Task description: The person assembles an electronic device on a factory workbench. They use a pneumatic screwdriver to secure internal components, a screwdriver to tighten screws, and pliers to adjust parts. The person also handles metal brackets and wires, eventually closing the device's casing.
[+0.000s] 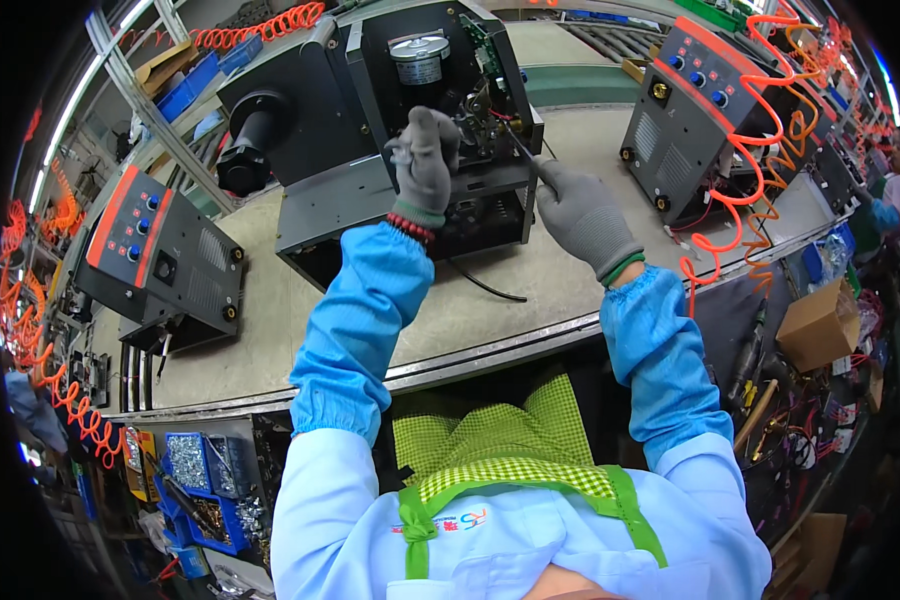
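Ahead of me an opened black machine housing (320, 215) stands on the workbench, with a silver round motor-like can (420, 62), a green circuit board and wiring inside. My left hand (422, 165), in a grey glove, is raised at the front of the opening with its fingers curled together; whatever they hold is hidden. My right hand (582, 212), gloved too, is closed around a thin-shafted tool that looks like a screwdriver (519, 146). Its shaft points up and left to the brass fittings and red wire (500, 115) at the opening's right side. The handle is covered by my fingers.
Red-fronted grey machines stand on the bench (450, 330) to the left (170, 250) and right (685, 115). Orange coiled hoses (735, 200) hang at the right. A black cable end (490, 290) lies before the housing. Blue bins of screws (202, 465) sit below left, a cardboard box (818, 322) right.
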The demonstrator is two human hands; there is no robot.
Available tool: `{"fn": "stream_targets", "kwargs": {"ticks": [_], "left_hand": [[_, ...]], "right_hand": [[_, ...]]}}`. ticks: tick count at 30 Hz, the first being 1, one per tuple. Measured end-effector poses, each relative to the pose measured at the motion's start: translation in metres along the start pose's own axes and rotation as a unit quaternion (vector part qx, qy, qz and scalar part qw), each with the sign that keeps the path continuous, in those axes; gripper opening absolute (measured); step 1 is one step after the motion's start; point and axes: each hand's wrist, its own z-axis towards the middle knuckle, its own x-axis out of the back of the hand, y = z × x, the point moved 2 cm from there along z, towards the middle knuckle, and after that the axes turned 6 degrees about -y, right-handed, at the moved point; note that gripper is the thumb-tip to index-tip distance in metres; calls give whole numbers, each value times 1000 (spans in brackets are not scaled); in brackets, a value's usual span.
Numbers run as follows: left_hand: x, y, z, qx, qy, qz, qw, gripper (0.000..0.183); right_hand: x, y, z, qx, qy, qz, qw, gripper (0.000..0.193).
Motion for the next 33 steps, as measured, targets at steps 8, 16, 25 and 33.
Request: {"fn": "stream_targets", "kwargs": {"ticks": [8,16,25,33], "left_hand": [[-6,-6,30,-62,-151,127,978,58],[-18,-25,12,-112,-156,241,951,41],[-34,-34,-14,-245,-127,315,908,18],[-40,-51,-24,-271,-172,416,851,15]], "right_hand": [[3,4,-1,27,-2,10,1000,40],[-5,2,-3,41,17,-6,999,37],[-6,-1,0,49,15,11,999,35],[0,-10,-2,41,-1,63,997,32]]}}
